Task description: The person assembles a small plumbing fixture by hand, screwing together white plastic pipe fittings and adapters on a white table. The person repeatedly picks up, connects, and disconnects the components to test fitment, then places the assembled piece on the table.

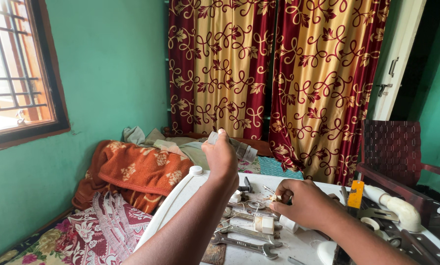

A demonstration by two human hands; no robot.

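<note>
My left hand (221,158) is raised above the white table (178,198) and is closed around a clear plastic tube-like piece (235,145) that points to the right. My right hand (303,202) rests low on the table, its fingers pinching a small pale part (277,198). Below the hands lie a roll of white thread tape (264,224) and steel spanners (244,244). What exactly the right fingertips grip is too small to tell.
A white pipe elbow (400,207), an orange-handled tool (356,194) and small fittings lie at the table's right. A dark woven chair (394,152) stands at the right. A bed with an orange blanket (139,172) is on the left, red-and-gold curtains (279,73) behind.
</note>
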